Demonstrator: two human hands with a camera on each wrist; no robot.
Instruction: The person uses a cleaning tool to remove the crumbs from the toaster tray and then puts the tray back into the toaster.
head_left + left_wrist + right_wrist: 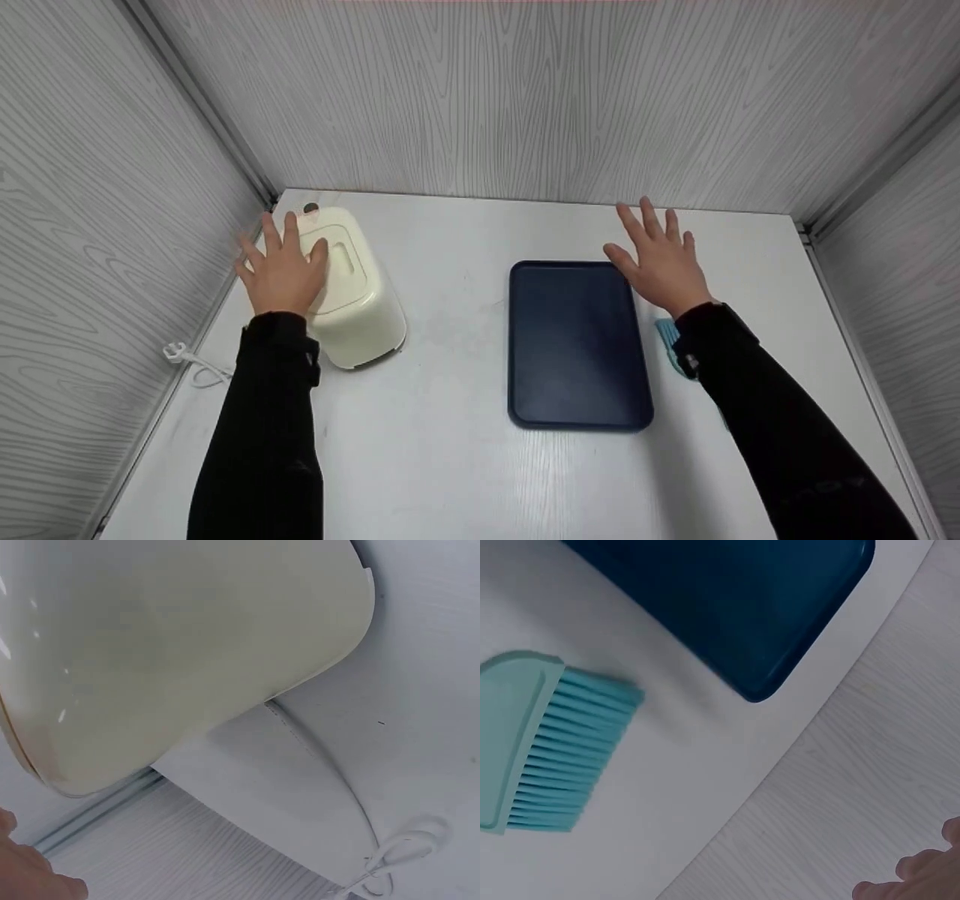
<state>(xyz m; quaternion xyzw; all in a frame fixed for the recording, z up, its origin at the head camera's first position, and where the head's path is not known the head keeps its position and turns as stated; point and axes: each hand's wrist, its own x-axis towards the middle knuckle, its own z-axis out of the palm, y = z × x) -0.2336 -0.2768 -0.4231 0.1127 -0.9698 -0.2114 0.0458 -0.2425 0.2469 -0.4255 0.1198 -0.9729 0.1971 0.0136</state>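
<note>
My left hand (283, 274) is over the top of a cream box-shaped appliance (360, 330), fingers spread, overlapping its lid in the head view. The left wrist view shows the appliance's smooth side (180, 645), with a few fingers at the lower left corner. With fingers spread and holding nothing, my right hand (664, 270) hovers by the upper right corner of a dark blue tray (577, 345). Below that hand lies a teal brush (570, 742), its bristles toward the tray. The right sleeve hides part of the brush in the head view.
A white power cord with a plug (178, 352) lies at the table's left edge. Grey wood-grain panels (495, 97) enclose the white table (450, 465) at the back and both sides. A small dark round spot (310, 207) shows behind the appliance.
</note>
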